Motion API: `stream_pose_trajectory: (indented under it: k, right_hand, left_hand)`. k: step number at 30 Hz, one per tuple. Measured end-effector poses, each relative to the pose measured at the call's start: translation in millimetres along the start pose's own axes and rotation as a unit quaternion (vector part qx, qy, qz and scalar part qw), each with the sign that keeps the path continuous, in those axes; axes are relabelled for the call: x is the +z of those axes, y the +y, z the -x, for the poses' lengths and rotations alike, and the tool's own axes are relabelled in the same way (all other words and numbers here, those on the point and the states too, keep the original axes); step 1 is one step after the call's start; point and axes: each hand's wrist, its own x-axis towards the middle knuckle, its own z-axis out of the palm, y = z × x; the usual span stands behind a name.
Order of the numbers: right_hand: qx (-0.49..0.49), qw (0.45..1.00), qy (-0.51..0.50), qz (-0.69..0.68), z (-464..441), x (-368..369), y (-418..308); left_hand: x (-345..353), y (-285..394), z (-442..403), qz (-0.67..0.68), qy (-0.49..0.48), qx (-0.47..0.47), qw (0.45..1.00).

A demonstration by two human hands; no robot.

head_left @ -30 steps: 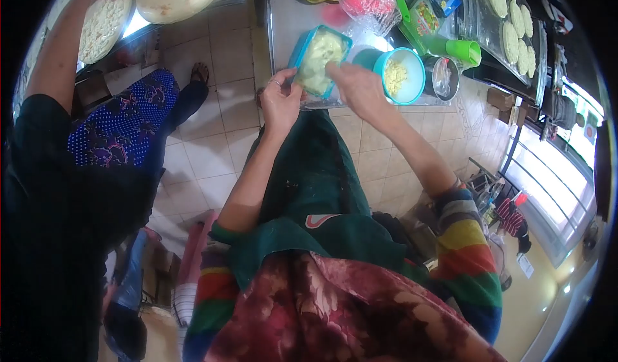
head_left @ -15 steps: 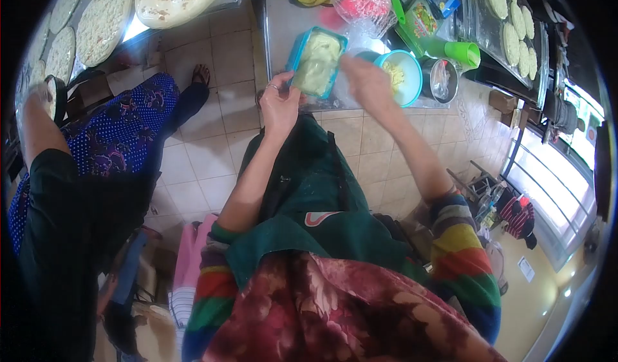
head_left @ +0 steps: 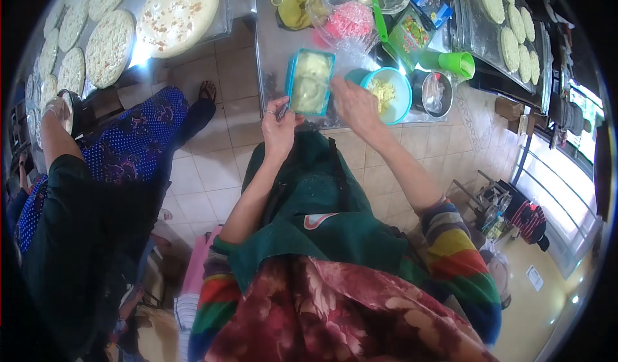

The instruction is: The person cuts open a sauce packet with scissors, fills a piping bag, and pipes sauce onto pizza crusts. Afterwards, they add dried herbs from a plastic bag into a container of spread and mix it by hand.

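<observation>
Here, two hands flank a blue container of pale cream

The blue container (head_left: 293,77) sits at the near edge of the metal table (head_left: 273,37), with a smooth, pale green mass (head_left: 311,82) inside it. The left hand (head_left: 279,133), a ring on one finger, is clamped on the container's near left corner. The right hand (head_left: 356,109) is at the opposite long side, fingertips by the rim; whether they pinch anything, I cannot tell. Just beyond that hand stands a blue-rimmed bowl (head_left: 402,95) holding yellowish shreds (head_left: 383,95). Next to the bowl is a metal pot (head_left: 428,106), with a green cup (head_left: 456,64) near it. A plastic-wrapped pink bundle (head_left: 349,22) lies farther back.
</observation>
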Motion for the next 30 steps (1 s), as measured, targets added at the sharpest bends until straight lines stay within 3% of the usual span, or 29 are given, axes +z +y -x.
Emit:
stream_pose_trajectory:
  k: [2, 5, 7, 11, 14, 17, 19, 22, 23, 26, 30]
  right_hand:
    - [-0.015, 0.999, 0.002, -0.037, 6.6, -0.6, -1.1]
    - [-0.022, 0.999, -0.009, -0.026, 5.9, -20.5, -3.5]
    - [-0.009, 0.998, 0.039, -0.050, -0.1, -39.3, -6.4]
    - [0.047, 0.977, 0.140, -0.154, -17.0, -55.5, 17.9]
    - [0.115, 0.959, 0.120, -0.227, -24.9, -61.9, 33.4]
    - [0.112, 0.959, 0.156, -0.207, -26.3, -47.9, 49.6]
    - [0.145, 0.963, 0.145, -0.177, -29.1, -47.1, 50.7]
    - [0.205, 0.940, 0.107, -0.251, -42.1, -34.8, 49.7]
    - [0.242, 0.912, 0.059, -0.327, -43.1, -34.9, 48.6]
    - [0.250, 0.846, 0.055, -0.467, -56.4, -19.9, 45.3]
    - [0.226, 0.810, 0.058, -0.537, -68.6, -3.9, 40.4]
  left_hand:
    - [-6.2, 0.9, -4.2, -0.052, -0.010, 0.012, 0.999]
    - [-2.7, 24.0, -16.5, -0.223, 0.071, 0.067, 0.970]
    - [4.0, 44.7, -40.2, -0.257, 0.060, 0.126, 0.956]
    - [40.9, 87.1, -92.0, -0.183, -0.001, 0.151, 0.971]
    - [66.8, 105.6, -135.4, -0.258, -0.052, 0.329, 0.907]
    - [91.4, 131.5, -163.0, -0.428, -0.080, 0.526, 0.731]
    - [105.5, 132.1, -175.6, -0.419, -0.199, 0.335, 0.820]
    - [113.9, 127.2, -190.8, -0.394, -0.300, 0.176, 0.851]
    - [113.0, 124.3, -194.2, -0.386, -0.315, 0.170, 0.850]
    - [103.6, 120.8, -187.8, -0.362, -0.343, 0.190, 0.846]
    - [80.5, 111.9, -167.3, -0.297, -0.266, 0.175, 0.900]
